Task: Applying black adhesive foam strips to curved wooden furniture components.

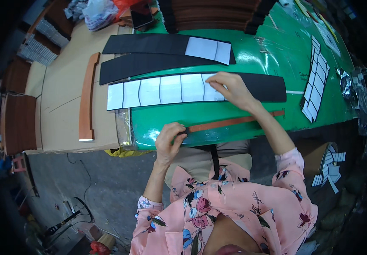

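At the near edge of the green mat (158, 138), my left hand (169, 142) is closed around a small dark piece (185, 131). This piece meets the left end of a narrow brown strip (230, 121) lying on the mat. My right hand (232, 90) is over a long black strip (266, 88), its thumb and fingers pinched together near the last white panel. White panels (149, 91) split by thin curved lines cover the left part of that strip. Whatever the right fingertips hold, if anything, is too small to make out.
Two more black strips (145, 43) lie beyond, one with white panels. A wider brown strip (88, 102) rests on cardboard (60, 106) at left. At right lies a white-panelled piece (316, 83); brown stacked strips (213, 17) stand at the back. A bin (325, 159) with white offcuts is at lower right.
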A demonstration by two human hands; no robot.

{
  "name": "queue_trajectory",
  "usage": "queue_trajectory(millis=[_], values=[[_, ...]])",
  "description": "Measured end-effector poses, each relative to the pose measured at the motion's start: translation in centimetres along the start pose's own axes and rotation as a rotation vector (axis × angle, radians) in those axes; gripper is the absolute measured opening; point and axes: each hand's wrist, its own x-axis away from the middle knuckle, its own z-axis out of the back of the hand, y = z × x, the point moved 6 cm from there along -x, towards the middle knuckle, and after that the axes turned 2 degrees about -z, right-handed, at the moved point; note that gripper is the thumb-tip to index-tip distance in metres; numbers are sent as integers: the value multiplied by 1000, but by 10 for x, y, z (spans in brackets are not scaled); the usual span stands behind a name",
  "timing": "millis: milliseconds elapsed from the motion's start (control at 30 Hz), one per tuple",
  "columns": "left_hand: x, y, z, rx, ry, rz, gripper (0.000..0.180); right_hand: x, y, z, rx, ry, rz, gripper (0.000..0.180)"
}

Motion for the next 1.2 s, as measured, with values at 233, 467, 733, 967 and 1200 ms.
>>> queue_trajectory(millis=[233, 467, 733, 967, 1200], values=[[-25, 8, 12, -167, -160, -112, 26, -119, 72, -42, 113, 16, -166, 25], [-136, -74, 10, -646, -250, -66, 31, -139, 94, -57, 238, 52, -458, 27], [-170, -138, -33, -755, -126, -123, 40, -120, 89, -63, 204, 86, -590, 23], [-171, -125, -28, -657, -52, -162, 38, -111, 91, -64, -517, 150, -696, 28], [-176, -132, -24, -580, -27, -130, 41, -119, 87, -69, -590, 109, -597, 27]])
